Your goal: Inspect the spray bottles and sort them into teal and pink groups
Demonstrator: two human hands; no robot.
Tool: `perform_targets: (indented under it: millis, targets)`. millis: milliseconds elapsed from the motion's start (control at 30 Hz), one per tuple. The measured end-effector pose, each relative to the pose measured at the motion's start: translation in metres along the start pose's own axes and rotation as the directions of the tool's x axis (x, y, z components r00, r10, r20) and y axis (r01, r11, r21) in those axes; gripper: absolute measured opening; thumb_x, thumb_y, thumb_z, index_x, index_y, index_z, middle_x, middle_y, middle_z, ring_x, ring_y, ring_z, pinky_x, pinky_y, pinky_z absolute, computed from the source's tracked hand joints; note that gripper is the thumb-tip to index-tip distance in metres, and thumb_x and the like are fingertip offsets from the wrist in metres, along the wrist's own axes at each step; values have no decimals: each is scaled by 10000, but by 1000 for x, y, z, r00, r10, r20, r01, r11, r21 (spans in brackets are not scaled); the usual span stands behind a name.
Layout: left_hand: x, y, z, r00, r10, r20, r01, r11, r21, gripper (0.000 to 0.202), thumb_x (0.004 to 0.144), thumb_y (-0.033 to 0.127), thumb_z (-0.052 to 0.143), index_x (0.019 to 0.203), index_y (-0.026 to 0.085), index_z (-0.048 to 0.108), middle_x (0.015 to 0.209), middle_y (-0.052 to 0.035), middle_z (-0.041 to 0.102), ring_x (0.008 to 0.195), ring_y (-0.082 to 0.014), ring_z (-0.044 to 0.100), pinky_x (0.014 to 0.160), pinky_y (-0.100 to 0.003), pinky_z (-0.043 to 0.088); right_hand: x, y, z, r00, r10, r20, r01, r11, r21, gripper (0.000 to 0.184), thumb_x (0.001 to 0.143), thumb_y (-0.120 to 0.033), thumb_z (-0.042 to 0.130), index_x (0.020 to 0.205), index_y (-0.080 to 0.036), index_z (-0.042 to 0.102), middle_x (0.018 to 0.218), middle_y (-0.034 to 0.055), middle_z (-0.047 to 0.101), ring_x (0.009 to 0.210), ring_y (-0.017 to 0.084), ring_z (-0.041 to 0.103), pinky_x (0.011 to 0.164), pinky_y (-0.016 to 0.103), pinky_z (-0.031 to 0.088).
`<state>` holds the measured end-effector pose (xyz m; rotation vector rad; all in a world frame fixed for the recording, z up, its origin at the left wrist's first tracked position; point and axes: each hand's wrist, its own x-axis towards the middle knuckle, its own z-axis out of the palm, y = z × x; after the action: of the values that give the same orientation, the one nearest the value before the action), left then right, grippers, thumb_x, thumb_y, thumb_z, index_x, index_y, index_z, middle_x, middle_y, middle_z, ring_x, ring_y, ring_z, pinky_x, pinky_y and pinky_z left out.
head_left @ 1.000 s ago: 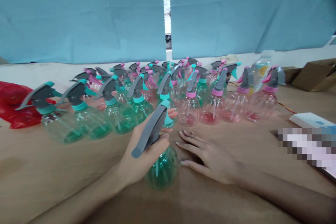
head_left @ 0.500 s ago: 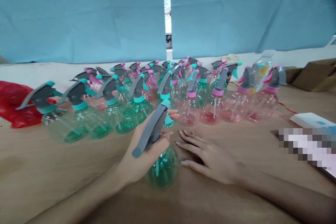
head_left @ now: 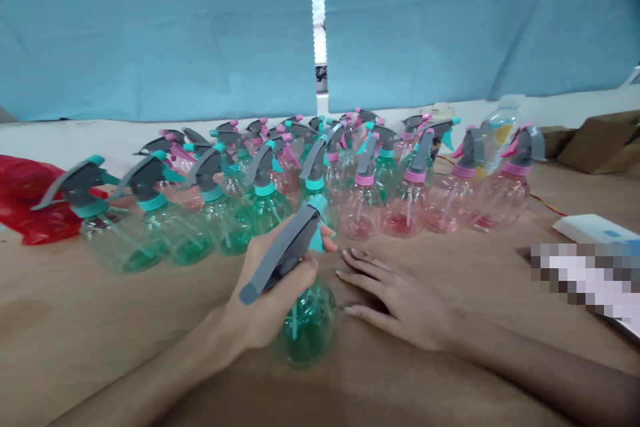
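The left hand [head_left: 270, 300] has just turned the green spray bottle [head_left: 306, 327] a little, so its gray trigger handle [head_left: 280, 253] now leans farther toward the lower left. The left fingers [head_left: 325, 230] are shut tight around the bottle's neck. The bottle is low in the middle of the frame, over the tabletop [head_left: 100, 327], but it is hard to tell if its bottom is touching. The right hand [head_left: 400, 300] lies flat and open just beside it, holding nothing. Past the hands stand green bottles [head_left: 175, 233] and pink bottles [head_left: 445, 203]. A red plastic bag [head_left: 30, 207] lies at the left edge.
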<state>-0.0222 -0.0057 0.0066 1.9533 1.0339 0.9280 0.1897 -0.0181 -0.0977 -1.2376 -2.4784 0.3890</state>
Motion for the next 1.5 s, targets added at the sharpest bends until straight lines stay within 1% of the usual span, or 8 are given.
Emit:
perform_targets:
  millis: [233, 333, 400, 467, 600, 867, 1133, 1500]
  targets:
    - [0, 0, 0, 999, -18, 27, 21, 997, -80, 154, 732, 166, 509, 866, 240, 527, 761, 26, 577, 512, -122, 476, 504, -265, 395, 0, 1, 0, 1000, 7, 19, -7, 1000, -8, 576, 908, -554, 367, 1387, -235, 394, 1491, 53, 288, 1378, 230, 216, 1111, 460, 233]
    - [-1, -3, 1, 1000, 13, 12, -12, 999, -51, 229, 753, 167, 508, 960, 249, 560, 886, -5, 631, 720, -175, 594, 652, -292, 474, 0, 1, 1, 1000, -1, 6, 1, 1000, 2, 574, 910, -545, 376, 1387, -226, 394, 1490, 56, 287, 1378, 233, 217, 1114, 459, 227]
    - [-2, -4, 3, 1000, -7, -21, 6, 1000, -30, 326, 770, 169, 507, 1076, 271, 558, 1046, -15, 634, 910, -204, 607, 782, -314, 486, 0, 1, 1, 1000, -4, -3, 4, 1000, 18, 572, 909, -537, 389, 1390, -227, 388, 1487, 54, 297, 1376, 237, 222, 1117, 459, 220]
    - [-2, -3, 5, 998, -40, -57, 39, 999, -18, 397, 787, 179, 501, 1167, 289, 529, 1136, -10, 614, 984, -204, 597, 842, -316, 482, -1, 1, 1, 1000, -2, -3, 2, 1000, 30, 572, 906, -535, 400, 1391, -232, 387, 1487, 52, 299, 1375, 241, 224, 1118, 457, 216]
    - [-3, -4, 8, 995, -72, -71, 73, 997, 11, 452, 807, 217, 489, 1250, 301, 471, 913, 9, 666, 830, -198, 626, 738, -311, 507, 0, 1, 0, 1000, 11, 8, -11, 1000, 27, 574, 905, -543, 393, 1387, -233, 397, 1488, 56, 298, 1376, 243, 223, 1120, 453, 213]
    - [-2, -1, 7, 998, -51, -41, 53, 998, 42, 441, 804, 255, 497, 1243, 294, 484, 617, 46, 587, 523, -159, 532, 500, -275, 433, 0, 0, 0, 1000, 10, 21, -10, 1000, 3, 588, 907, -558, 366, 1387, -220, 399, 1488, 60, 300, 1380, 231, 214, 1121, 446, 213]
    - [-1, -1, 7, 998, -20, -62, 22, 999, 37, 435, 798, 235, 507, 1228, 299, 496, 826, 18, 644, 640, -154, 568, 586, -272, 473, 0, 0, 0, 1000, 1, 10, -1, 1000, -2, 584, 909, -553, 368, 1386, -218, 398, 1485, 63, 303, 1377, 238, 222, 1115, 464, 220]
    - [-1, 0, 8, 996, -7, -92, 15, 996, 84, 382, 798, 283, 507, 1179, 293, 536, 749, 10, 651, 598, -173, 579, 532, -275, 468, 0, 0, 0, 1000, -3, 2, 3, 1000, -4, 578, 906, -549, 380, 1389, -231, 394, 1485, 57, 307, 1374, 237, 229, 1114, 457, 228]
